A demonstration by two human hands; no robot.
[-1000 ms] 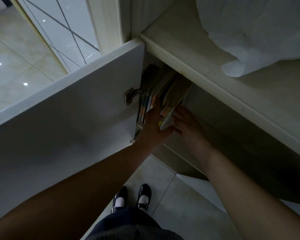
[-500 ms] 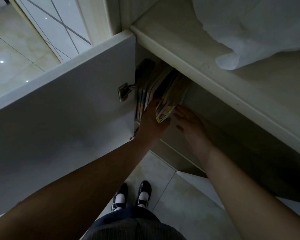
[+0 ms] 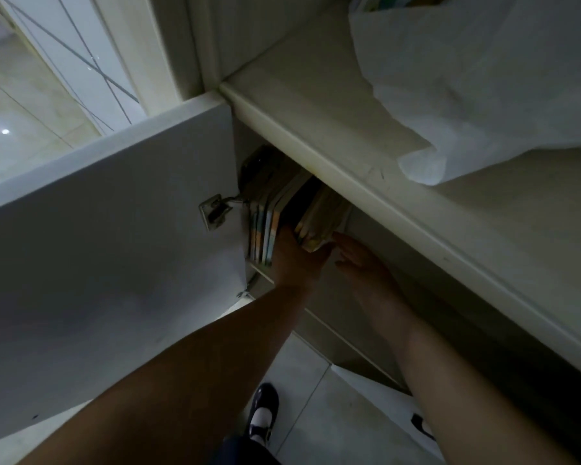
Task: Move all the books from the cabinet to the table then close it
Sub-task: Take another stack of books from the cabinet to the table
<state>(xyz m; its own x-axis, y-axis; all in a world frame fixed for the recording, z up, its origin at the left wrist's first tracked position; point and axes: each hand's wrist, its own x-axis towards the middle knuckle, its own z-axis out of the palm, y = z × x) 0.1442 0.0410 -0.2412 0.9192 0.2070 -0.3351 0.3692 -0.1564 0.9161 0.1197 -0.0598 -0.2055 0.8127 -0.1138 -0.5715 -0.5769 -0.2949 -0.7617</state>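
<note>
Reaching into the open cabinet [image 3: 245, 152], the left hand [image 3: 294, 260] now has its grip wrapped under the leaning bundle of books [image 3: 319, 223], fingers out of sight behind them. The right hand [image 3: 359, 263], fingers fairly straight, has slid from the bundle's edge to just beside it, touching at the fingertips. More books [image 3: 262, 236] stand upright by the hinge [image 3: 215, 211] (door [image 3: 114, 229] wide open). Judging by this, the lift to the bench is only beginning.
</note>
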